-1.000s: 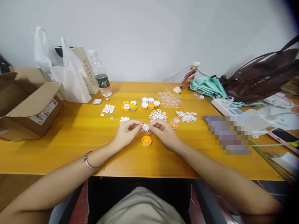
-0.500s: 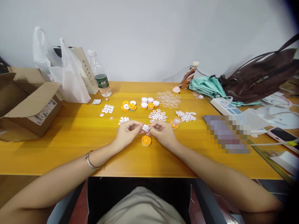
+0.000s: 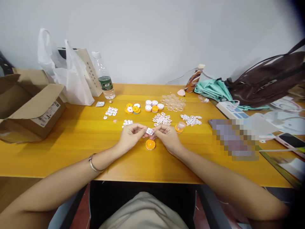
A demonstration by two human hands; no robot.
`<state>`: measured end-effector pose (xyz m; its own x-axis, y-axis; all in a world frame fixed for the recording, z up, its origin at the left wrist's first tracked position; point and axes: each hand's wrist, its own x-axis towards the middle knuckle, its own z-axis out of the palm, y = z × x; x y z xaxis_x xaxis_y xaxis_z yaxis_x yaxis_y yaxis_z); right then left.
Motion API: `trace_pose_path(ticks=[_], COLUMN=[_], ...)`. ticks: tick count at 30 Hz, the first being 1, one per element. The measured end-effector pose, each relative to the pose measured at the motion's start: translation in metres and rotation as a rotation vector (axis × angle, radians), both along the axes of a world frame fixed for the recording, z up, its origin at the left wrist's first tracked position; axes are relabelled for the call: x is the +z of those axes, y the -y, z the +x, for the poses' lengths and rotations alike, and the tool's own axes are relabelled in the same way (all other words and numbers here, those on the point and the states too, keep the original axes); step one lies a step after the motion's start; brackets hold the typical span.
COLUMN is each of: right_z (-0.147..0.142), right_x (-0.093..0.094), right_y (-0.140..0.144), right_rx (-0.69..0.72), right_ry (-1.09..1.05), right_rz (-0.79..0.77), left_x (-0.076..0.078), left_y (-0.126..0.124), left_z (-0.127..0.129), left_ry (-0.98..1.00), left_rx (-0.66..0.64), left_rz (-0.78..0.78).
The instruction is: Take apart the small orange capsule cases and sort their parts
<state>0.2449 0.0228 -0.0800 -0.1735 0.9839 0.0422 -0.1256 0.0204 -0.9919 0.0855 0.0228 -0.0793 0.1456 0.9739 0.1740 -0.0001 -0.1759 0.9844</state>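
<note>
Between my two hands is a small white openwork plastic piece (image 3: 149,131), flat with cut-out holes. My left hand (image 3: 132,136) pinches its left side with thumb and fingers. From the other side my right hand (image 3: 167,136) grips it at the right edge. Just below, on the table, lies a round orange cup-like part (image 3: 150,144) with a pale rim underneath. A pile of similar white openwork pieces (image 3: 162,119) is beyond my hands, and a second pile (image 3: 191,120) is farther right. Near my right hand sits an orange part with a clear piece on top (image 3: 180,127).
Clear rings (image 3: 173,102), white and orange round parts (image 3: 154,106), orange discs (image 3: 132,109) and white buttons (image 3: 111,111) lie across the table. A cardboard box (image 3: 30,108), plastic bag (image 3: 73,79) and water bottle (image 3: 105,81) stand left; a brown bag (image 3: 267,79) and power strip (image 3: 231,109) lie right.
The white openwork piece has turned slightly between my fingers and shows more of its face. The whole view has shifted a little; both hands keep their grip.
</note>
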Motion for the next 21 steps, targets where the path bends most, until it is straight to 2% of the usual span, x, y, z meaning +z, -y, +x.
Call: trace_pose_path(ticks=[5, 11, 16, 21], right_z=[-0.0007, -0.0036, -0.0041, -0.0036], right_x=[0.0012, -0.0006, -0.0005, -0.0021], right_y=[-0.0014, 0.0004, -0.0014, -0.0034], right_rx=[0.056, 0.092, 0.111, 0.080], right_ry=[-0.044, -0.202, -0.259, -0.181], right_rz=[-0.001, -0.082, -0.151, -0.181], left_x=[0.0007, 0.0008, 0.0006, -0.0008], left_y=[-0.0004, -0.0015, -0.0031, -0.0072], left_z=[0.0002, 0.0003, -0.0004, -0.0032], left_ry=[-0.035, -0.012, 0.088, 0.241], left_rx=[0.031, 0.036, 0.006, -0.092], left_rz=[0.056, 0.067, -0.048, -0.270])
